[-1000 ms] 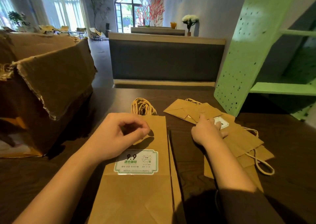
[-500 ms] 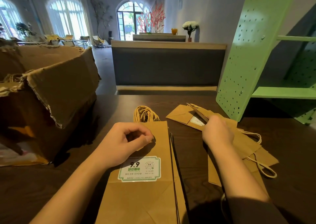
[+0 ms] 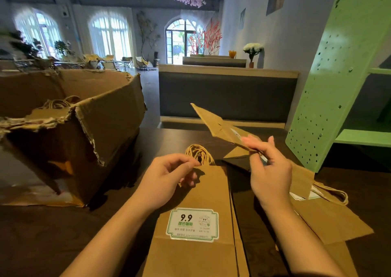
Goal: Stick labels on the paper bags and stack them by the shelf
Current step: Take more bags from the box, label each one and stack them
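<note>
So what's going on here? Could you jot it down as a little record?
left hand: grips top edge of labelled paper bag, lying flat
right hand: fingers pinch a second paper bag, raised off the table
label: white and green, reads 9.9
pile of bags: beside the green shelf
cardboard box: torn, at left

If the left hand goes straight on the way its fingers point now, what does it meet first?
Probably the twine handles of the labelled paper bag, just beyond the left hand; depth unclear.
</note>
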`<state>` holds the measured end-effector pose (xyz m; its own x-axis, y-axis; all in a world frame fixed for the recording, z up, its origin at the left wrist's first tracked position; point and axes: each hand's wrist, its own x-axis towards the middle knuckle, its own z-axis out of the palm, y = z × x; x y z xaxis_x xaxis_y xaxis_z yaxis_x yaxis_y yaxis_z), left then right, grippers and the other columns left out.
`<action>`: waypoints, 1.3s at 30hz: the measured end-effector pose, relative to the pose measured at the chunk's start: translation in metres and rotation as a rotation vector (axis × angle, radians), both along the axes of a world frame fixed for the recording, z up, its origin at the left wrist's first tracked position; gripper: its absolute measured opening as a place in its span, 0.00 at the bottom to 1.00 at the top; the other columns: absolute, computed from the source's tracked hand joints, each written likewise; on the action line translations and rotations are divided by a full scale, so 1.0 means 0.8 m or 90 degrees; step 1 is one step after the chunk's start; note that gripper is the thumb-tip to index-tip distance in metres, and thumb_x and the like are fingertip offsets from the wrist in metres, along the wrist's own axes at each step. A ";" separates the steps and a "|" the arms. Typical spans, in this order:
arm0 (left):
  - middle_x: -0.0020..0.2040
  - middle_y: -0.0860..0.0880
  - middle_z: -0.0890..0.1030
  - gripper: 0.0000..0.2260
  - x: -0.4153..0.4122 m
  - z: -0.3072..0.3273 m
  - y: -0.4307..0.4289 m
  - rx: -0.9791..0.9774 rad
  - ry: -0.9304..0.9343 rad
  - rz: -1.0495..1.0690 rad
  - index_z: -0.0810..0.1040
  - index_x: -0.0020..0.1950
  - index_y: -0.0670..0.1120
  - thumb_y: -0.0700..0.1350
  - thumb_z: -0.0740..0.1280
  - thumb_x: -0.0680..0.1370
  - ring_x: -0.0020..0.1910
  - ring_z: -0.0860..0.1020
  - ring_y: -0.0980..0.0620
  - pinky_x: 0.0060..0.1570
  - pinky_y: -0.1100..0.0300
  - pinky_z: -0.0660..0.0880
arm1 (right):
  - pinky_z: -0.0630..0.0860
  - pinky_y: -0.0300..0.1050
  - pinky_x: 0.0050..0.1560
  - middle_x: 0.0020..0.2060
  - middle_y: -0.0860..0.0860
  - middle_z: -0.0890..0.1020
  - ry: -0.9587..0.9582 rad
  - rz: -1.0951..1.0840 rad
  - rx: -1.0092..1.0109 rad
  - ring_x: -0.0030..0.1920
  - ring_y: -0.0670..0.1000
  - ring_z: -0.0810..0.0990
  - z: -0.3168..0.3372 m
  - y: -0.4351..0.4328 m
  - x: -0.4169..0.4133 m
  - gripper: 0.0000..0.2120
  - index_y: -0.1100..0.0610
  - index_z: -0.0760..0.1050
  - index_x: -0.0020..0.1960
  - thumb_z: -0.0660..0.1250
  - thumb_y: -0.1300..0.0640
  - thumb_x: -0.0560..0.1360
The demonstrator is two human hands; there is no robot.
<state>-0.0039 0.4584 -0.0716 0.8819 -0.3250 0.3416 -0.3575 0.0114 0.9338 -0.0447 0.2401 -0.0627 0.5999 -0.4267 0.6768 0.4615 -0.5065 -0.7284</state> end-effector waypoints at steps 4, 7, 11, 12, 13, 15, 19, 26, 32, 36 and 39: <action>0.43 0.41 0.84 0.11 0.005 0.003 0.000 -0.099 0.094 0.009 0.84 0.51 0.44 0.40 0.62 0.84 0.42 0.80 0.42 0.48 0.47 0.76 | 0.57 0.53 0.78 0.51 0.38 0.85 0.000 0.131 0.066 0.67 0.38 0.74 0.009 0.009 -0.003 0.21 0.48 0.81 0.41 0.66 0.74 0.75; 0.53 0.45 0.85 0.14 0.006 0.012 0.003 -0.104 0.142 0.033 0.85 0.56 0.47 0.50 0.60 0.84 0.52 0.82 0.43 0.55 0.49 0.76 | 0.68 0.48 0.71 0.63 0.39 0.80 0.036 0.234 0.120 0.71 0.42 0.71 0.018 0.007 -0.006 0.21 0.47 0.81 0.34 0.72 0.73 0.71; 0.58 0.39 0.82 0.20 0.001 0.021 0.004 -0.252 0.306 -0.069 0.80 0.61 0.40 0.55 0.62 0.82 0.53 0.81 0.36 0.51 0.48 0.77 | 0.76 0.35 0.58 0.67 0.40 0.76 0.100 0.332 0.113 0.67 0.39 0.75 0.020 0.016 -0.010 0.23 0.45 0.83 0.33 0.72 0.74 0.69; 0.61 0.38 0.82 0.17 -0.001 0.021 0.005 -0.245 0.292 -0.076 0.79 0.63 0.39 0.50 0.62 0.83 0.56 0.81 0.34 0.53 0.47 0.78 | 0.77 0.33 0.54 0.63 0.39 0.78 0.115 0.339 0.124 0.64 0.39 0.77 0.020 0.019 -0.010 0.21 0.45 0.84 0.37 0.71 0.73 0.70; 0.62 0.37 0.82 0.15 -0.002 0.023 0.006 -0.237 0.265 -0.076 0.79 0.64 0.39 0.46 0.63 0.83 0.57 0.82 0.34 0.51 0.47 0.79 | 0.78 0.33 0.51 0.58 0.37 0.82 0.132 0.349 0.140 0.61 0.40 0.79 0.025 0.023 -0.011 0.20 0.45 0.84 0.45 0.70 0.72 0.70; 0.60 0.36 0.83 0.13 -0.005 0.028 0.008 -0.239 0.243 -0.068 0.78 0.66 0.41 0.41 0.65 0.82 0.52 0.84 0.38 0.43 0.50 0.82 | 0.79 0.33 0.46 0.47 0.35 0.85 0.167 0.381 0.153 0.52 0.40 0.83 0.035 0.030 -0.012 0.26 0.44 0.74 0.62 0.68 0.69 0.72; 0.56 0.40 0.85 0.21 -0.014 0.034 0.005 -0.195 0.164 -0.068 0.71 0.71 0.51 0.39 0.69 0.80 0.55 0.85 0.39 0.51 0.45 0.82 | 0.81 0.41 0.44 0.47 0.39 0.86 0.281 0.434 0.264 0.51 0.45 0.84 0.033 0.044 -0.014 0.19 0.41 0.73 0.61 0.70 0.53 0.71; 0.66 0.64 0.72 0.45 -0.012 0.024 0.000 0.078 -0.018 0.060 0.58 0.79 0.67 0.60 0.78 0.67 0.65 0.75 0.59 0.58 0.54 0.80 | 0.83 0.46 0.38 0.41 0.47 0.87 0.362 0.593 0.388 0.44 0.53 0.87 0.032 0.066 -0.037 0.16 0.41 0.74 0.61 0.64 0.47 0.73; 0.48 0.47 0.86 0.08 -0.016 0.028 -0.002 -0.148 0.070 0.071 0.86 0.50 0.53 0.42 0.69 0.81 0.49 0.84 0.43 0.51 0.42 0.80 | 0.83 0.48 0.44 0.48 0.53 0.87 0.351 0.486 0.350 0.48 0.54 0.87 0.037 0.054 -0.026 0.30 0.41 0.68 0.71 0.73 0.58 0.73; 0.61 0.41 0.80 0.21 -0.005 0.029 0.011 -0.316 0.259 -0.025 0.84 0.59 0.47 0.59 0.58 0.84 0.58 0.77 0.38 0.66 0.39 0.70 | 0.82 0.43 0.37 0.44 0.52 0.87 0.358 0.415 0.292 0.43 0.52 0.87 0.042 0.040 -0.025 0.32 0.41 0.65 0.74 0.70 0.63 0.76; 0.59 0.41 0.84 0.14 0.004 0.028 0.016 -0.227 0.222 0.034 0.81 0.67 0.49 0.51 0.64 0.83 0.61 0.82 0.39 0.69 0.38 0.72 | 0.79 0.39 0.31 0.37 0.51 0.87 0.372 0.391 0.271 0.37 0.49 0.86 0.045 0.040 -0.028 0.32 0.43 0.63 0.74 0.67 0.65 0.77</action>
<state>-0.0006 0.4715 -0.0495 0.9754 -0.1935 0.1055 -0.0337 0.3420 0.9391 -0.0671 0.2724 -0.0269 0.9961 -0.0650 0.0591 0.0633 0.0652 -0.9959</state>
